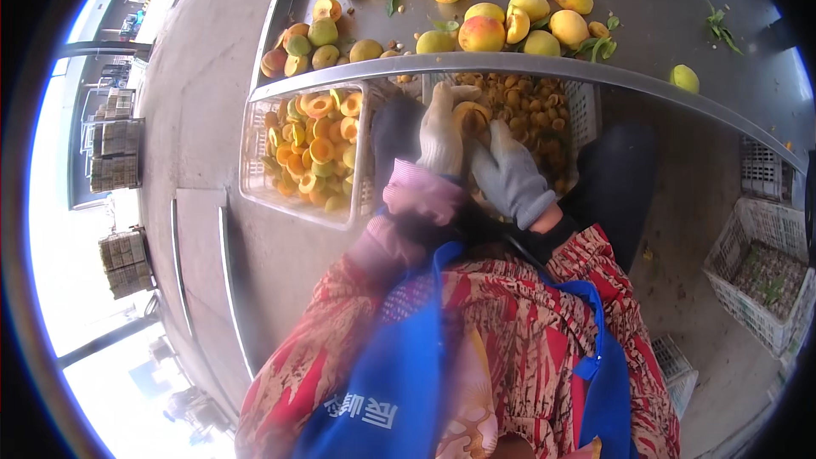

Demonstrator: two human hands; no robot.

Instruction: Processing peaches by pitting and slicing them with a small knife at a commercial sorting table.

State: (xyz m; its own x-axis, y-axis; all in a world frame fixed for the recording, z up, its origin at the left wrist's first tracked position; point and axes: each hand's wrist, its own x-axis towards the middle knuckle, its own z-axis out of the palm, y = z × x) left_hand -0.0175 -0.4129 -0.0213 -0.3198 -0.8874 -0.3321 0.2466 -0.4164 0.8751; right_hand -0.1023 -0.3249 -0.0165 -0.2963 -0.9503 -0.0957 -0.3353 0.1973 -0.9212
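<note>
My left hand (441,131), in a pale knit glove, closes around one side of a halved peach (472,120) below the metal table's edge. My right hand (510,169), in a grey glove, is at the fruit's lower right; whether it holds a tool is hidden. Under both hands stands a crate (585,108) with many brown peach pits (532,108). A white plastic crate (357,159) at the left holds orange, pitted peach halves (322,150). Whole and halved peaches (481,33) lie on the metal table (644,19) above.
The table's raised metal rim (510,62) runs just beyond my hands. A crate with debris (765,280) stands on the floor at the right, another crate (672,363) below it. Stacked crates (116,153) stand far left. A single green fruit (684,78) lies by the rim.
</note>
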